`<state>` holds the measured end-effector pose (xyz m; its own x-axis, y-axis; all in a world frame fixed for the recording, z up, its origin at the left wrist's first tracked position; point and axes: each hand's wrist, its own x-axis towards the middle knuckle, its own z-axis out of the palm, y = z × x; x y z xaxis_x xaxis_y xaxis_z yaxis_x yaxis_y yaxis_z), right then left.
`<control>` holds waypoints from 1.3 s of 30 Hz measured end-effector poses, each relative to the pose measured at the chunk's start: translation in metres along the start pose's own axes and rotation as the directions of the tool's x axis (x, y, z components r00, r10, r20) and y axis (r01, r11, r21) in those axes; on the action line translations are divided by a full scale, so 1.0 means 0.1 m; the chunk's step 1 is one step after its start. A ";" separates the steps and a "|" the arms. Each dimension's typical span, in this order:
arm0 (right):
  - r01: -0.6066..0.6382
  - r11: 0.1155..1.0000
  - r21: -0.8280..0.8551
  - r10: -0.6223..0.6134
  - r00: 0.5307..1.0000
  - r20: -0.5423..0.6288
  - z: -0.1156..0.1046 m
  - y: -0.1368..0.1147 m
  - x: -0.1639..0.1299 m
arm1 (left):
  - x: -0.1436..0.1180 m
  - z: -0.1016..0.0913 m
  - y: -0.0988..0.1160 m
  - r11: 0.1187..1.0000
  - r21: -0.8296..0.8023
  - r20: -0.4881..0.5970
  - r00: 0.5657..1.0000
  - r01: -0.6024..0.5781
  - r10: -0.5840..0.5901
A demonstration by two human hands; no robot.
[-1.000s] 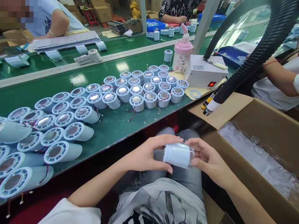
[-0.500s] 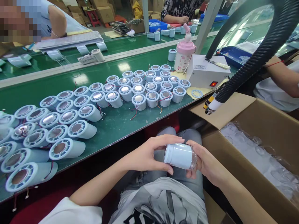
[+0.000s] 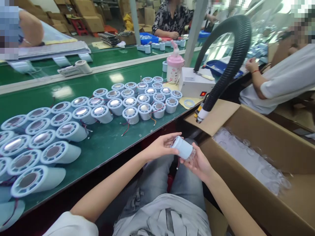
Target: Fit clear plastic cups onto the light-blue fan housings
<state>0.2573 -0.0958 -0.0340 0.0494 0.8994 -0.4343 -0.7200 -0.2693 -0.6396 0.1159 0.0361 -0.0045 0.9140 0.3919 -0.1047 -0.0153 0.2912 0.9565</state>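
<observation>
Both hands hold one pale blue plastic cylinder with a clear cap (image 3: 183,149) above the lap, just off the edge of the green counter (image 3: 110,141). The left hand (image 3: 159,147) has its fingers curled around the open end; the right hand (image 3: 198,164) cups the capped end from below. An open cardboard box (image 3: 258,131) stands just right.

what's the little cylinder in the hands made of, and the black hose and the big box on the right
Cylinder: pale blue body looks like matte moulded plastic; the end by the right hand looks clear and glossy, likely a transparent plastic cap. The left hand holds the other end.
Hose: black, ribbed, dull, probably flexible plastic or rubber.
Box: brown corrugated cardboard, with raw flaps.
</observation>
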 end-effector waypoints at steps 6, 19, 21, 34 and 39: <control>0.141 0.986 0.093 -0.134 0.988 -0.076 -0.30 -0.23 0.38 | 0.76 -0.02 0.04 0.998 0.069 0.084 0.996 -0.002 -0.004; 0.126 0.991 0.054 -0.123 0.991 -0.062 -0.26 -0.49 0.51 | 0.94 -0.16 0.14 0.986 0.162 0.113 0.993 -0.047 0.028; 0.090 0.996 0.014 -0.089 0.995 -0.052 -0.17 -0.47 0.39 | 0.75 -0.16 0.15 0.984 0.168 0.111 0.993 -0.055 0.036; -0.276 0.893 -0.357 0.320 0.945 0.069 0.26 -0.28 -0.35 | -0.45 0.16 0.29 0.878 0.422 0.159 0.972 -0.224 0.172; 0.363 0.717 -0.595 -0.237 0.930 0.282 0.14 -0.18 -0.49 | -0.65 0.29 0.38 0.928 0.357 0.048 0.995 -0.103 0.092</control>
<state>0.2578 -0.1303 0.0076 0.0216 0.9971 -0.0734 -0.0868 -0.0712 -0.9937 0.0673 -0.0038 0.0465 0.9272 0.3746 -0.0029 0.0363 -0.0821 0.9960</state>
